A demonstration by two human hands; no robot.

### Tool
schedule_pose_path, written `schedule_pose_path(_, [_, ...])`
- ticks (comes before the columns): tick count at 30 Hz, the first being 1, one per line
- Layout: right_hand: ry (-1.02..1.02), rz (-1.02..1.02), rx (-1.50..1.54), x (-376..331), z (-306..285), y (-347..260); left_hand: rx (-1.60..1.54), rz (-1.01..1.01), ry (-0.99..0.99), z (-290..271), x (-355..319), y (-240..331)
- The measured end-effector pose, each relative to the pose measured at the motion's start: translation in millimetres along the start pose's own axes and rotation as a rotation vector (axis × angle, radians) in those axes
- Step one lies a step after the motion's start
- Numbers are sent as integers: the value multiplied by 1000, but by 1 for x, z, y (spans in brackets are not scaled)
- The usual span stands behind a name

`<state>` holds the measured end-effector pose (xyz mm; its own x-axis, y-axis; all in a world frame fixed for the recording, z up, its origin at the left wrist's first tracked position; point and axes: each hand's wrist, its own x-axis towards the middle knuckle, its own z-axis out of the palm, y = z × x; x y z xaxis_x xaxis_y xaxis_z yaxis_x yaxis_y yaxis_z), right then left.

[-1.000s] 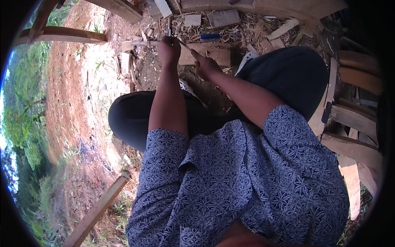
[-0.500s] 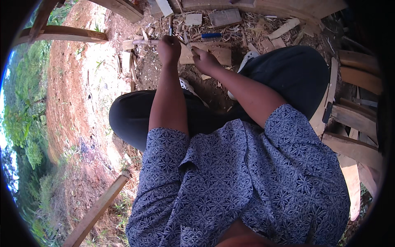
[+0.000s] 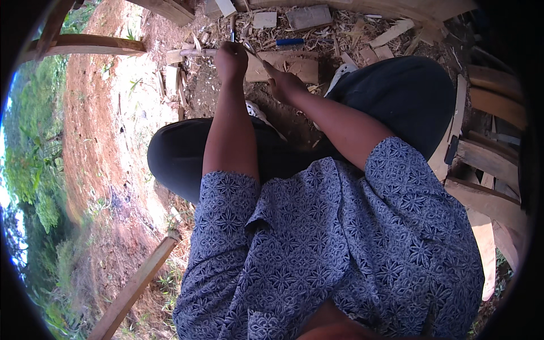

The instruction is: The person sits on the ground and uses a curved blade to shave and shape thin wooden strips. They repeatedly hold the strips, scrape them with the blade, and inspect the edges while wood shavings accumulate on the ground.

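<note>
Fingers of my left hand (image 3: pixel 231 58) curl tight round a pale stick (image 3: pixel 195 52), steadying it over the dirt; my right hand (image 3: pixel 283 85) pinches a thin blade (image 3: pixel 253 52) angled toward it, near the plank (image 3: pixel 286 66).

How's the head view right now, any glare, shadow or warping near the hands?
Head view: harsh sun washes out the red soil at left; the left hand and right hand work in shade, sharp enough but small; fisheye bends the wooden beam and blackens the corners.
</note>
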<state>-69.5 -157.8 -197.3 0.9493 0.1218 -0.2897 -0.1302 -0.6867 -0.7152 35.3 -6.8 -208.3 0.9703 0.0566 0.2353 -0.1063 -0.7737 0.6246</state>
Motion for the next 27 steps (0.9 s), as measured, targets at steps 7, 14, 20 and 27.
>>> schedule_pose_path(7, [-126, 49, -51, -6, -2, 7, -33, -27, -35, -2, -3, 4])
schedule_pose_path(14, [-70, 53, -90, -3, -1, 1, 13, -22, -46, 2, 0, 9])
schedule_pose_path(20, [-61, 23, -39, -10, -8, -3, -27, -6, -50, 6, 0, 1])
schedule_pose_path(27, [-24, 9, -34, -7, -4, 12, -35, 69, -28, 11, 1, 14])
